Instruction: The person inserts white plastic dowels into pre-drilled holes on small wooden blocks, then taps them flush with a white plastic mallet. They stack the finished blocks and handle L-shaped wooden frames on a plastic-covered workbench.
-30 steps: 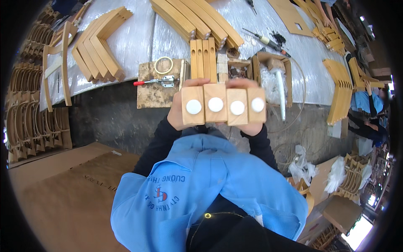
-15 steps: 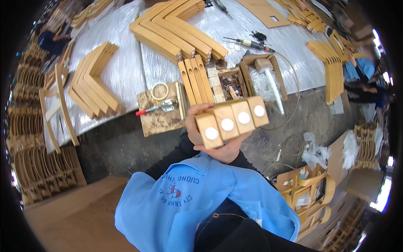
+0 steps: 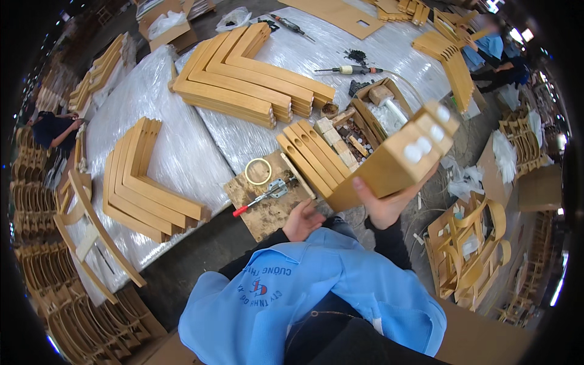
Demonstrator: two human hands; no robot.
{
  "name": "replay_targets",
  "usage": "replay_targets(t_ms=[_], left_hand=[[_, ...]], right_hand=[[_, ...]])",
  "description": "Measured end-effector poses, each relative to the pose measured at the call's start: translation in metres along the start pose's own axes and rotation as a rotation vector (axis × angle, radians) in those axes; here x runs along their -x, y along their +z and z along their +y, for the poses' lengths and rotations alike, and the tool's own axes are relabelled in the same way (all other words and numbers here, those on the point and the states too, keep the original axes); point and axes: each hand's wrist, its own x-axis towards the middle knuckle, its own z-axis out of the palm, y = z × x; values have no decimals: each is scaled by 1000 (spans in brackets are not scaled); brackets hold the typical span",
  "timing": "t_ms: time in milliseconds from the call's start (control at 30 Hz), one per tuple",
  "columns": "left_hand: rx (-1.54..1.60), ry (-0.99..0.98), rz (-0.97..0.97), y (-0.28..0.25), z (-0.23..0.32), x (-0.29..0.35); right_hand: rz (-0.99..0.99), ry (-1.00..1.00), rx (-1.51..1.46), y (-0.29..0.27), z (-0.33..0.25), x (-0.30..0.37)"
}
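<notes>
From the head view, my right hand [image 3: 383, 204], just right of the frame's centre, is clenched under a bundle of wooden blocks [image 3: 389, 161], four pieces pressed side by side, each with a round white pad [image 3: 420, 146] on the end that points to the upper right. The bundle is tilted, its padded ends higher than the end my fingers wrap. My left hand [image 3: 304, 220] sits just below and left of it, fingers loose and released, touching nothing that I can make out, close to the edge of a scuffed board [image 3: 261, 198] that carries a red-handled clamp [image 3: 264, 196] and a yellowish ring [image 3: 258, 171]. Above the board, toward the centre, more slotted wooden pieces [image 3: 307, 155] lie in a row beside an open tray of small parts [image 3: 359, 131]. Farther up, L-shaped wooden stacks [image 3: 255, 82] rest on the plastic-wrapped table [image 3: 182, 158], another such stack [image 3: 143, 179] lies at the left, and a screwdriver [image 3: 350, 70] lies near the top. As I judge it, the risk is that one hand alone pinches four loose pieces: if my grip eases or the tilt grows, an outer block could slide out and drop toward the chair frames [image 3: 468, 243] at the lower right, or knock the tray.
</notes>
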Motion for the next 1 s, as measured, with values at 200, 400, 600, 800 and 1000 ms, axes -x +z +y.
replay_targets(t_ms=[200, 400, 600, 800, 1000], left_hand=[[243, -293, -784, 25, -2, -34], [240, -12, -1238, 69, 4, -43], [5, 531, -1187, 87, 76, -2], [-113, 970, -813, 53, 110, 21], [104, 1302, -441, 25, 118, 52]], right_hand=[[61, 47, -151, -23, -68, -38], [-331, -182, -1004, -167, -49, -31], [-183, -181, -1121, -200, -16, -62], [105, -132, -1033, -177, 43, -95], [242, 60, -906, -97, 91, -110]])
